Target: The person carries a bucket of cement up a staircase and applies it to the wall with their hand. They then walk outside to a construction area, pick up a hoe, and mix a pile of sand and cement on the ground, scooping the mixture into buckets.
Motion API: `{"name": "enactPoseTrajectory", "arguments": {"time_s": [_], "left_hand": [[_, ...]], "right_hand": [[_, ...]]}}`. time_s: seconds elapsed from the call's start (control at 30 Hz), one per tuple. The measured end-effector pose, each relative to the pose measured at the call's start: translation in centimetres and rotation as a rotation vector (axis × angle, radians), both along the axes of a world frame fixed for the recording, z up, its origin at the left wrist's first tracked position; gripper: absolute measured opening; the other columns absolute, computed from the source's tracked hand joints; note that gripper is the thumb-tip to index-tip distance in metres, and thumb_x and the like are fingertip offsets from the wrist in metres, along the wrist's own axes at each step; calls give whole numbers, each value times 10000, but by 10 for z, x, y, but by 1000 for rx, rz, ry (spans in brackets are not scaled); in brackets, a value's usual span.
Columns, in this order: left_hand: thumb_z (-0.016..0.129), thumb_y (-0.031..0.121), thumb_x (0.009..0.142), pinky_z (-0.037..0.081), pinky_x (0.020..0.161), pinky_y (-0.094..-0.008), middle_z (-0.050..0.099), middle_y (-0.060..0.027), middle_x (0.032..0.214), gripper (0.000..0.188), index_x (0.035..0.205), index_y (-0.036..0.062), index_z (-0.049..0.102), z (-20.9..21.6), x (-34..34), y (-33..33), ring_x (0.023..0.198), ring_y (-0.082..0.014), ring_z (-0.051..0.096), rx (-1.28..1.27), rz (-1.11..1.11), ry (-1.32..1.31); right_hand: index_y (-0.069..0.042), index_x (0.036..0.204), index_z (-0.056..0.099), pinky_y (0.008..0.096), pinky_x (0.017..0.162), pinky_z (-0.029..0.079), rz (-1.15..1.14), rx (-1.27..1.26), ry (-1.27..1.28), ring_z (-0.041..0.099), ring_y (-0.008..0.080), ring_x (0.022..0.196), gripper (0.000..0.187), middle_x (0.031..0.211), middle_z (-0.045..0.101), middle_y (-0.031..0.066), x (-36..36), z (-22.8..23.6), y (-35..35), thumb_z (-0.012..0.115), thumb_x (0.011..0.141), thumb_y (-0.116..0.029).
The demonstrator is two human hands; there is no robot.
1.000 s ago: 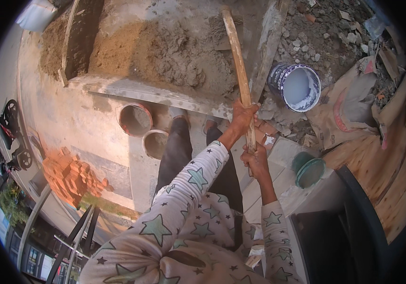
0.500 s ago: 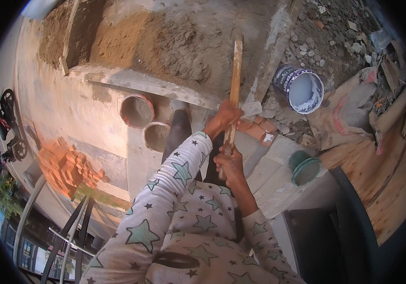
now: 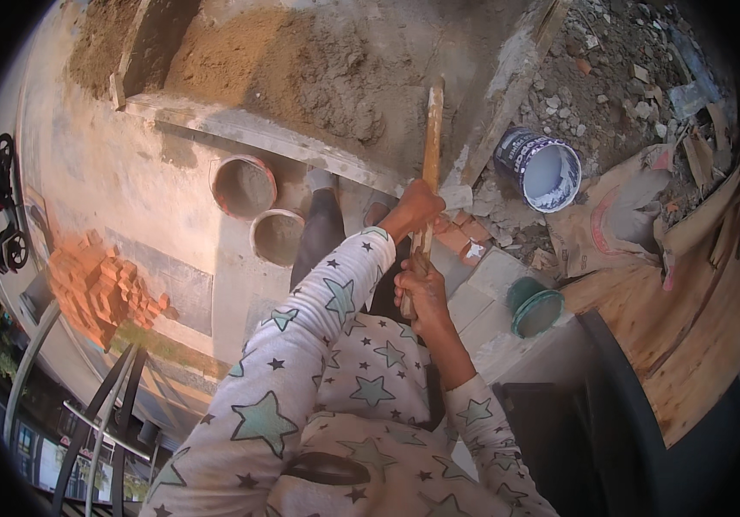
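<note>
A long wooden handle (image 3: 432, 142) runs from near my waist out over a wooden-edged trough. My left hand (image 3: 415, 209) is wrapped round its middle. Lower down, close to its near end, my right hand (image 3: 422, 295) grips the same handle. The tool's head cannot be made out at the far end, so its kind is unclear. Inside the trough lie wet grey mortar (image 3: 348, 95) and brown sand (image 3: 223, 60), side by side. My feet stand by the trough's near board (image 3: 249, 129).
Two round buckets, one orange-rimmed (image 3: 244, 187) and one paler (image 3: 277, 238), stand left of my leg. To the right are a paint bucket (image 3: 551, 177), rubble (image 3: 577, 77), a torn paper sack (image 3: 615, 220), a green bucket (image 3: 535, 308) and plywood (image 3: 680, 345). Bricks (image 3: 98, 289) are piled left.
The handle's far end has drawn slightly back toward me, with both hands keeping their grip. The whole view has shifted a little.
</note>
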State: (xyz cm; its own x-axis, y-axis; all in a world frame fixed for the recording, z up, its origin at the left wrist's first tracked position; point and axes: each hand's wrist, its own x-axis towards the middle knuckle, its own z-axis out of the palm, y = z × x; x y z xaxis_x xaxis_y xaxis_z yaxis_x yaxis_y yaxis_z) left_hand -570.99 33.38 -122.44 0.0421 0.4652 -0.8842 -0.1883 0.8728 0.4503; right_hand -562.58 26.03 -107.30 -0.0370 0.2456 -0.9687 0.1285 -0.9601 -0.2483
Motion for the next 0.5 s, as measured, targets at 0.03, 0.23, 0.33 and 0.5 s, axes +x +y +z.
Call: {"name": "enactPoseTrajectory", "arguments": {"time_s": [0.03, 0.23, 0.33, 0.5], "left_hand": [[583, 33, 759, 493, 403, -363, 608, -157, 579, 160, 694, -114, 587, 5, -10, 4, 487, -244, 631, -21, 9, -33], [578, 35, 788, 478, 352, -340, 570, -113, 567, 165, 807, -126, 545, 3, -35, 13, 430, -205, 576, -64, -29, -65], [571, 33, 791, 480, 346, -339, 574, -117, 575, 156, 818, -120, 548, 14, -22, -7, 432, -206, 578, -79, -67, 4], [575, 36, 794, 484, 346, -344, 570, -126, 565, 162, 820, -122, 551, 7, -27, -12, 426, -208, 580, -39, -144, 96]], "right_hand": [[-41, 989, 484, 269, 436, 441, -11, 0, 35, 493, 109, 490, 324, 679, 502, 22, -10, -7, 3, 635, 705, -8], [-34, 980, 464, 283, 435, 439, -84, -2, 116, 500, 126, 493, 327, 688, 488, 28, -40, -17, 11, 632, 701, -2], [-43, 974, 465, 288, 445, 447, -6, 13, 70, 510, 137, 507, 335, 688, 501, 39, -21, -25, -20, 619, 688, 38], [-50, 939, 487, 284, 450, 448, -113, -5, 102, 514, 136, 503, 307, 668, 500, 40, -45, -21, -20, 598, 673, 53]]}}
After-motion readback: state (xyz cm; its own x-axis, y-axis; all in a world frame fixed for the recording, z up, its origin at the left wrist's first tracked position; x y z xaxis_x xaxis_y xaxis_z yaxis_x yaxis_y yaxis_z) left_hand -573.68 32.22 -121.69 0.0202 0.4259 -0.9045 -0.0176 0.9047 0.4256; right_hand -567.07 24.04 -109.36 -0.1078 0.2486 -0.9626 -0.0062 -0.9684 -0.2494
